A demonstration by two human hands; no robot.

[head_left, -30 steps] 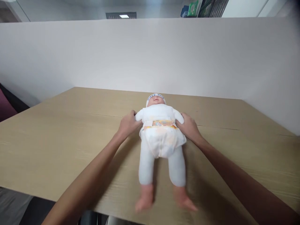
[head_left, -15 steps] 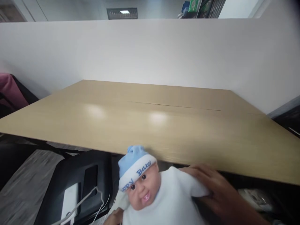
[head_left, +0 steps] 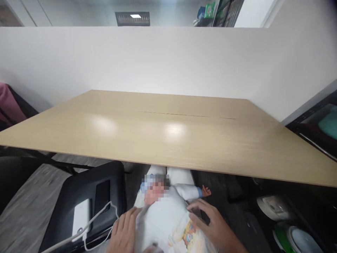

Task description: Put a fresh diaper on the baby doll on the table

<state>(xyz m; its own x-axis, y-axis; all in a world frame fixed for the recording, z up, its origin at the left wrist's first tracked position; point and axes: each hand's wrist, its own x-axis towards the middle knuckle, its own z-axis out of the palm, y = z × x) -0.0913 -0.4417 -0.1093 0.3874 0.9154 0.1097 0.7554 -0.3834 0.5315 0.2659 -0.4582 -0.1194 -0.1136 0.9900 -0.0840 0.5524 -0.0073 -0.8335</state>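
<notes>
A baby doll (head_left: 160,218) in a white top and blue-and-white cap lies on its back on light-trousered legs (head_left: 181,174), below the table edge. Its head is blurred out by large pixels. One doll arm (head_left: 189,191) with a blue cuff stretches to the right. My left hand (head_left: 123,228) is closed against the doll's left-hand side in view, its thumb not plainly seen. With thumb and forefinger, my right hand (head_left: 213,225) pinches the white cloth on the doll's other side. Beside that hand, a yellow cartoon print (head_left: 189,235) shows on the doll's lower body.
A wooden table (head_left: 158,140) spans the view before a white partition (head_left: 158,59). At left, a black seat (head_left: 105,168) bears a white power bank (head_left: 81,214) with a cable and a dark phone (head_left: 102,193). Dark shelving with round containers (head_left: 305,239) stands at lower right.
The doll, earlier held up close to the table edge, has gone down onto the lap. My right hand has moved from its shoulder to its lower side; my left hand shows more fully.
</notes>
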